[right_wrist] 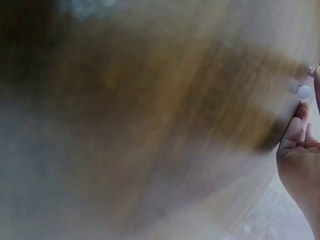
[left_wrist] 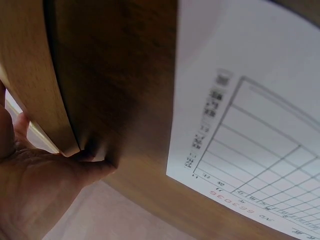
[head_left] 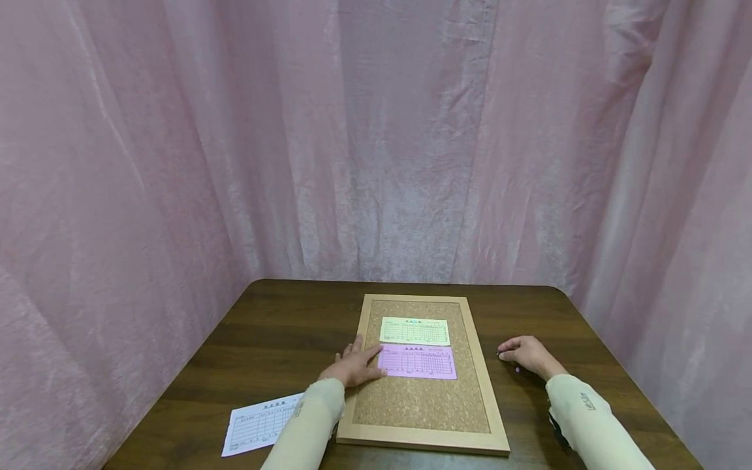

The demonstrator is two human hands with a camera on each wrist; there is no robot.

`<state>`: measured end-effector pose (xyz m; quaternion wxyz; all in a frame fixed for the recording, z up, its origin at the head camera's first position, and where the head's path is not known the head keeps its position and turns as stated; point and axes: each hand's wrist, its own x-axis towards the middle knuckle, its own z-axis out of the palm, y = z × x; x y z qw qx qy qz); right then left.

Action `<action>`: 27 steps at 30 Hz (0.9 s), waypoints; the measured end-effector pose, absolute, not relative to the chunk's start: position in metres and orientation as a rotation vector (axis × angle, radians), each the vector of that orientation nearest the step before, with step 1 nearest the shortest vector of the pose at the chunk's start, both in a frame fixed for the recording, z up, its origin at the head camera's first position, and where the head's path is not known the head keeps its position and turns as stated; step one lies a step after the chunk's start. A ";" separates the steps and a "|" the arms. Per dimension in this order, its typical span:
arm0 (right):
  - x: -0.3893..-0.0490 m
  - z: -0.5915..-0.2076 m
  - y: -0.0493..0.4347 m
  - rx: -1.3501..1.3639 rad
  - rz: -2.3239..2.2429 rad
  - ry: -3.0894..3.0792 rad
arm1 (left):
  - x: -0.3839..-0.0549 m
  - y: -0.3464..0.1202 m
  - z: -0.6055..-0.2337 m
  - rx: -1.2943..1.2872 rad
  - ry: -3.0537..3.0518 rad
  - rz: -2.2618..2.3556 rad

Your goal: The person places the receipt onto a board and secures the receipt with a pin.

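A framed corkboard (head_left: 423,408) lies flat on the table with a pale green slip (head_left: 414,331) and, just below it, a purple slip (head_left: 417,362). My left hand (head_left: 354,367) rests spread over the board's left frame, thumb and a fingertip at the purple slip's left edge. In the left wrist view, other fingers reach down the frame's outer side. Right of the board, my right hand (head_left: 529,356) is low over the table, pinching a tiny push pin (right_wrist: 311,71) at its fingertips. A second push pin (right_wrist: 303,91), with a round pale head, lies beside those fingers.
A white printed slip (head_left: 261,424) lies on the dark wooden table (head_left: 282,326) left of the board, partly covered by the left sleeve (head_left: 311,424). Pink curtains (head_left: 405,143) hang behind the table and at both sides.
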<state>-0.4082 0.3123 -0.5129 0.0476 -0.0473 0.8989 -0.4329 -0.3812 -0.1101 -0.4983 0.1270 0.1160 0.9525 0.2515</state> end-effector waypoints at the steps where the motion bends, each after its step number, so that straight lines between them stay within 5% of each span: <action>1: -0.409 -0.513 0.312 -0.143 -1.325 2.736 | -0.382 -0.110 -0.499 0.334 2.772 0.727; 27: -0.417 -0.514 0.309 -0.112 -1.262 2.728 | -0.382 -0.109 -0.499 0.321 2.767 0.736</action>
